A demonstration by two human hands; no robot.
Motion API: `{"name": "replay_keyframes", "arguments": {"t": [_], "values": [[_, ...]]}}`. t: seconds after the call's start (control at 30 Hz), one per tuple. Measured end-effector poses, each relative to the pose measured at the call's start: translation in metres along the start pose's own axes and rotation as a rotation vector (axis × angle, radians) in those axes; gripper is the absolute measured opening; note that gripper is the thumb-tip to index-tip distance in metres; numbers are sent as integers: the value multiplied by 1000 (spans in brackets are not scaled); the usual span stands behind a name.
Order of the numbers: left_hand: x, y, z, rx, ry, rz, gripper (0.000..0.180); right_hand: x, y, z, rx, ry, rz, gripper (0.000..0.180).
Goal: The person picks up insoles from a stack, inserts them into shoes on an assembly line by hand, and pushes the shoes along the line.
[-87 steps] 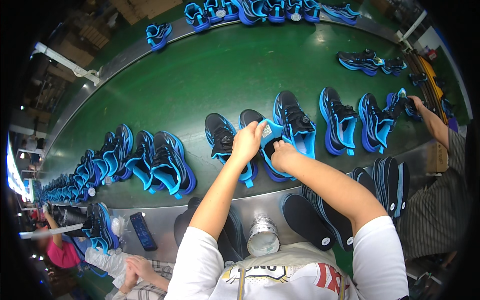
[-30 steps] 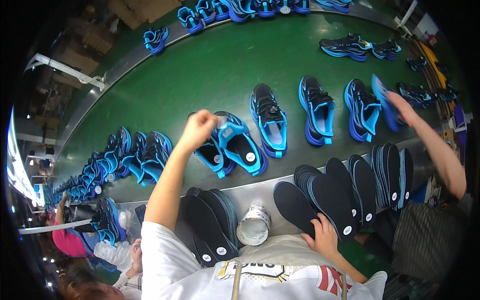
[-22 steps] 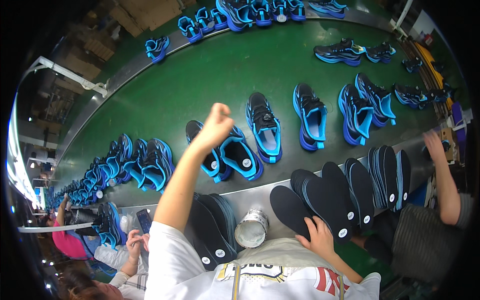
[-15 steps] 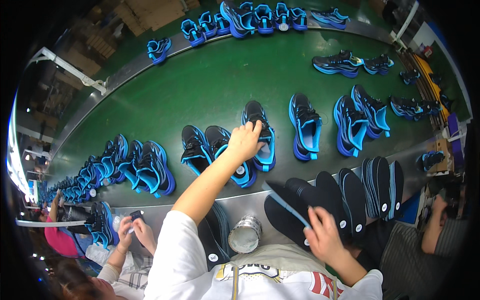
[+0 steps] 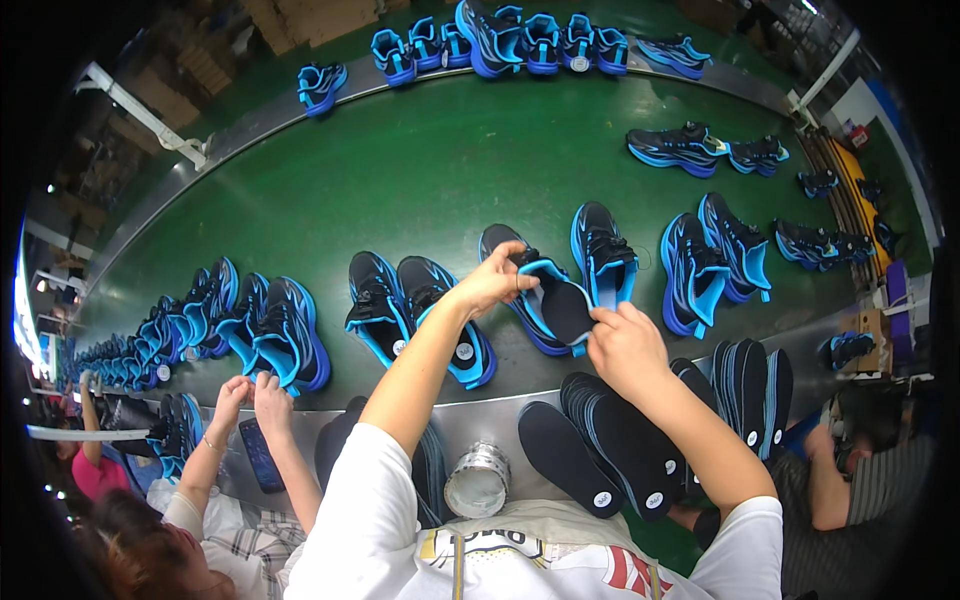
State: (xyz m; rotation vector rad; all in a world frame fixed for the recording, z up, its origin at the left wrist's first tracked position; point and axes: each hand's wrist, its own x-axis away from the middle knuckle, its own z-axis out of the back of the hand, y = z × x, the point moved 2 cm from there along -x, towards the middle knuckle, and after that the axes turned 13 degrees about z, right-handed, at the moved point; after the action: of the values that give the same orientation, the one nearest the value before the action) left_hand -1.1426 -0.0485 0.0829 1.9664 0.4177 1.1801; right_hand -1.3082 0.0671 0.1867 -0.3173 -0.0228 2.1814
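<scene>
My left hand [image 5: 488, 282] pinches the tongue of a black sneaker [image 5: 501, 241] with blue trim, which lies on the green belt with its toe pointing away from me. Between finger and thumb, my right hand [image 5: 628, 348] holds a black insole [image 5: 566, 308] by its heel end. The insole's front part sits inside the shoe opening. Just right of this shoe, another sneaker [image 5: 601, 240] stands close against it. To the left is a pair whose insides show insoles with round white labels, including one sneaker [image 5: 437, 300].
Stacks of insoles [image 5: 617, 430] lie along the metal edge before me, beside a round tub [image 5: 478, 482]. More sneakers [image 5: 290, 325] line the belt at left, and others [image 5: 690, 270] stand at right. Co-workers sit on both sides; a phone [image 5: 261, 456] lies by the left one.
My right hand has carried the insole from the stacks into the shoe opening. My left hand has shifted onto the tongue, and the shoe is turned slightly. The left co-worker's hands now touch a sneaker.
</scene>
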Motion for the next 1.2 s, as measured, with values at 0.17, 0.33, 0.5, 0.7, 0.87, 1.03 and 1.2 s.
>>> {"name": "replay_keyframes", "arguments": {"t": [0.17, 0.33, 0.5, 0.7, 0.87, 1.03, 1.2], "values": [[4, -1, 2, -262, -24, -170, 44, -26, 0, -41, -21, -77, -27, 9], [-4, -3, 3, -79, -16, -171, 47, -28, 2, -79, 21, -157, -153, 8], [-2, -5, 1, -18, -27, -137, 45, -42, 2, -105, 7, -234, -219, 12], [21, -1, -9, -567, 105, -304, 67, -37, 6, -107, -74, -156, -198, 13], [26, -18, -32, -781, 564, -557, 67, -23, 7, -57, -44, -97, -167, 40], [5, -22, -40, -752, 589, -571, 54, -51, 21, -59, -141, -629, -229, 48], [12, -11, -27, -710, 288, -382, 65, -51, 25, -61, -189, -704, -178, 39]]}}
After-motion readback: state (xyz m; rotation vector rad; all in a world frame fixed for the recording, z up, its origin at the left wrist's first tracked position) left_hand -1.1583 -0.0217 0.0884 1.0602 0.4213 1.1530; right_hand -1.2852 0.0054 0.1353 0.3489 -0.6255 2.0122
